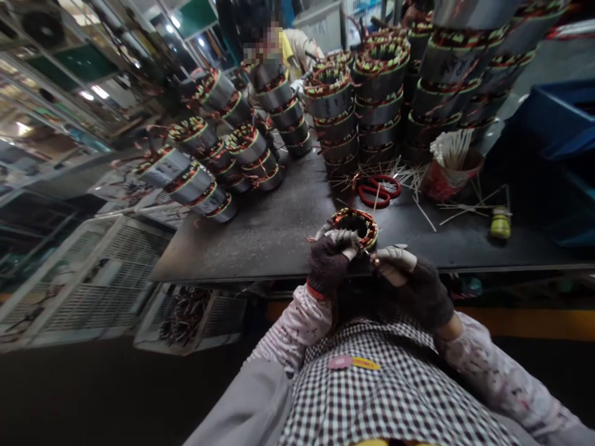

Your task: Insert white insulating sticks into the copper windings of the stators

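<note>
Copper-wound ring (370,226), one, at the near edge of the table (260,241).
Left hand (331,257): closed on the ring's near-left side. Right hand (411,279): just beside its near-right rim, fingertips pinching a thin piece, too small to identify.

Light is dim: white tubular ceiling lights (99,91) glare at ten o'clock, faint sheen greys the flat black worktop (279,229), white slatted plastic crates (134,260) blur at nine, dark floor (93,396) sinks into shadow at eight.
</note>
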Demonstrator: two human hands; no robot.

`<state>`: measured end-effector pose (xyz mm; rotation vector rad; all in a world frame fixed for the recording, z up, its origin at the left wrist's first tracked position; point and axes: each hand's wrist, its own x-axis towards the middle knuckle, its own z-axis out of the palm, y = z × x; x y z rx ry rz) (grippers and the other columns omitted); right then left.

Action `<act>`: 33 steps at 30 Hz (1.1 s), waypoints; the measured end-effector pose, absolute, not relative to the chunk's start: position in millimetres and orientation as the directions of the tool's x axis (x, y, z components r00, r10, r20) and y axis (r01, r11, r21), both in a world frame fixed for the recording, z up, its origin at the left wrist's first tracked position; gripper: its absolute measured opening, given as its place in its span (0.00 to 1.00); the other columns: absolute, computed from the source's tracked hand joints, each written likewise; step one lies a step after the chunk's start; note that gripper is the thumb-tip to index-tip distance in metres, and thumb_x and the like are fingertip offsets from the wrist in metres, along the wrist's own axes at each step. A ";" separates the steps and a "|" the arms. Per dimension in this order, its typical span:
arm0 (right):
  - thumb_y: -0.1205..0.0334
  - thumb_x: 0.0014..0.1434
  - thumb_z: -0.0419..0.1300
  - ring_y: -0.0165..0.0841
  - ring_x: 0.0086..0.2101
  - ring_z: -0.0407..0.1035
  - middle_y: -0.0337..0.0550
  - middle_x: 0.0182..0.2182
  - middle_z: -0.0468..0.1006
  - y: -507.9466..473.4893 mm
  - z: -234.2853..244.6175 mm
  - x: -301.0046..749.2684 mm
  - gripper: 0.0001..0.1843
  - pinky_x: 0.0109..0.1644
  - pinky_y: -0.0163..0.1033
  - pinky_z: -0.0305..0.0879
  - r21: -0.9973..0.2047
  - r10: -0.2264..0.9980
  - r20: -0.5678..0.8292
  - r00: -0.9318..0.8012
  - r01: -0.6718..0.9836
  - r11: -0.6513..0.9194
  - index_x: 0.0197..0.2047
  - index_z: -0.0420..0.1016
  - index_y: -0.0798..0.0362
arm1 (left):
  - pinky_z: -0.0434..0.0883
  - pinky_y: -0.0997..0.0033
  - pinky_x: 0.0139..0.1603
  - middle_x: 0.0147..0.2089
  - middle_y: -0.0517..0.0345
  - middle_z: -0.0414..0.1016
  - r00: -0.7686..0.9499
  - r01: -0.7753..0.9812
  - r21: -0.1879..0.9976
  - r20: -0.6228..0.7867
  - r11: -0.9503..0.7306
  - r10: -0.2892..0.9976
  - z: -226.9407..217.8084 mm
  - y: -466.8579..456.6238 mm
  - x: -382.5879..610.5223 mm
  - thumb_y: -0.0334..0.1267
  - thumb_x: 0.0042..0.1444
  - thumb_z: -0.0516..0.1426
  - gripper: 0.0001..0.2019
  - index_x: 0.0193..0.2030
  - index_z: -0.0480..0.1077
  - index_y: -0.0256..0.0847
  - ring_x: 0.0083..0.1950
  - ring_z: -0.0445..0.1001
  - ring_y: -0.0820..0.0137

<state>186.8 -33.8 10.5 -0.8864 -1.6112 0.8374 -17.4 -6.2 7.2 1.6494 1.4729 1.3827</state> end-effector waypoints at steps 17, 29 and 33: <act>0.55 0.80 0.62 0.45 0.52 0.85 0.49 0.51 0.91 -3.9 23.0 181.9 0.14 0.58 0.52 0.86 -0.555 0.745 0.587 -0.317 0.513 0.656 0.56 0.90 0.45 | 0.74 0.39 0.83 0.47 0.60 0.93 0.162 0.555 0.709 0.421 -0.435 0.892 20.0 -10.3 -31.6 0.32 0.67 0.71 0.06 0.46 0.87 0.49 0.55 0.90 0.60; 0.48 0.81 0.62 0.39 0.40 0.85 0.44 0.43 0.89 -14.4 33.8 183.0 0.12 0.44 0.45 0.88 -0.829 0.833 0.473 -0.287 0.176 0.532 0.50 0.82 0.46 | 0.77 0.41 0.81 0.54 0.56 0.93 0.165 0.621 0.629 0.479 -0.468 0.862 20.2 -11.5 -29.6 0.33 0.69 0.70 0.09 0.53 0.86 0.48 0.61 0.90 0.58; 0.46 0.80 0.64 0.35 0.29 0.79 0.39 0.34 0.85 -24.7 22.2 187.2 0.12 0.32 0.39 0.81 -0.893 0.896 0.331 -0.297 0.207 0.399 0.50 0.81 0.45 | 0.76 0.36 0.82 0.49 0.56 0.93 0.197 0.685 0.567 0.460 -0.457 0.866 15.3 -11.6 -31.9 0.34 0.69 0.70 0.05 0.49 0.86 0.48 0.57 0.91 0.57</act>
